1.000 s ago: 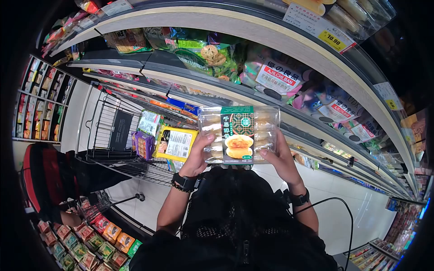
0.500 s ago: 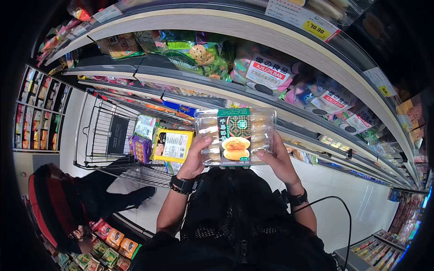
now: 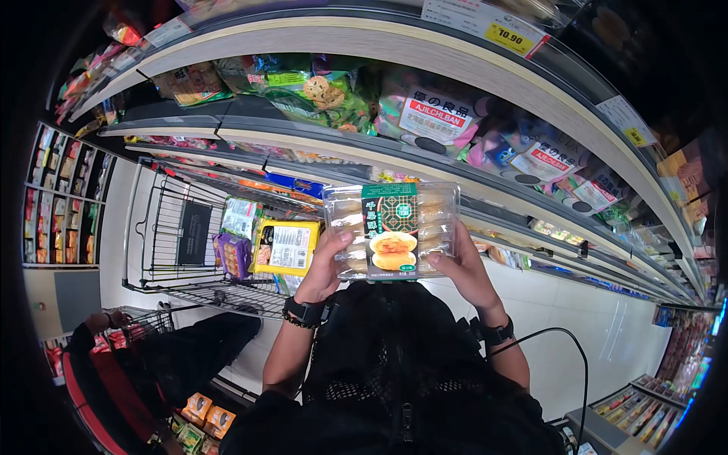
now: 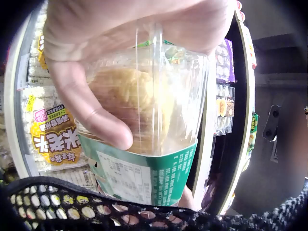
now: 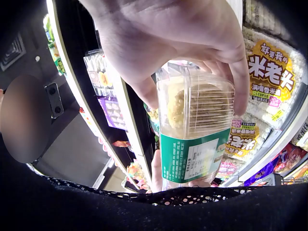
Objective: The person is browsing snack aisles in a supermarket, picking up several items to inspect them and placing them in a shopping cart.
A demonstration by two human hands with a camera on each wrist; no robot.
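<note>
We grip the clear pastry box [image 3: 390,230] by its short ends, left hand [image 3: 327,265] and right hand [image 3: 464,269] each curled round one, judging it light, thin-walled and crushable.

The box [image 3: 391,230] hides the fingers of my left hand [image 3: 327,264] and right hand [image 3: 464,267] behind it, and its print is too small to read. In both wrist views my mesh vest [image 4: 72,211] covers the box's near end. The person [image 3: 174,349] near left is cut off by the edge.
</note>
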